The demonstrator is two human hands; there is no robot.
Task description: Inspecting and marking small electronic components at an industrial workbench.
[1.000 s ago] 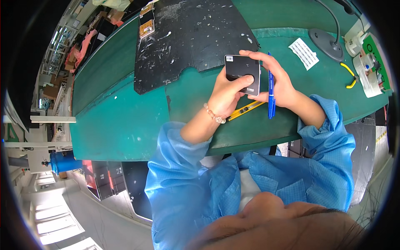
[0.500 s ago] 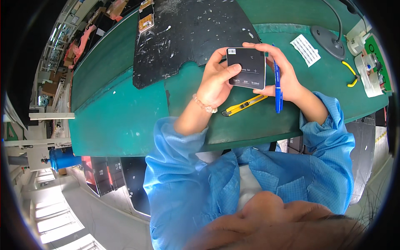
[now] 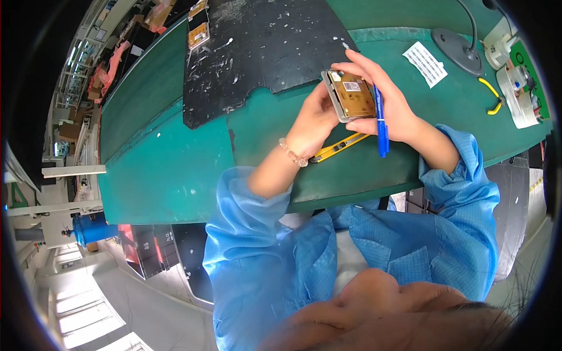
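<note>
A small square touch control panel (image 3: 356,104) is held above the bench, its amber-brown circuit board and a white code label facing up. On its left edge are the fingers of my left hand (image 3: 309,124), wrapped round the pale rim. My right hand (image 3: 393,112) grips the panel's right side between fingers and thumb. Tucked in that same hand, a blue pen (image 3: 381,123) points down toward me. Beneath the hands lies a yellow utility knife (image 3: 341,146) on the green mat, partly hidden by my left wrist.
A black scuffed board (image 3: 263,44) lies at the back, with more amber circuit panels (image 3: 199,35) at its left edge. Toward the right are a label sheet (image 3: 425,63), a lamp base (image 3: 459,50), yellow-handled pliers (image 3: 492,96) and a white holder (image 3: 518,99). The green bench (image 3: 170,169) ends before me.
The panel has been turned over: its black front faced up before, and its circuit board faces up now. My left thumb has come off the front face. The pen stays in my right hand.
</note>
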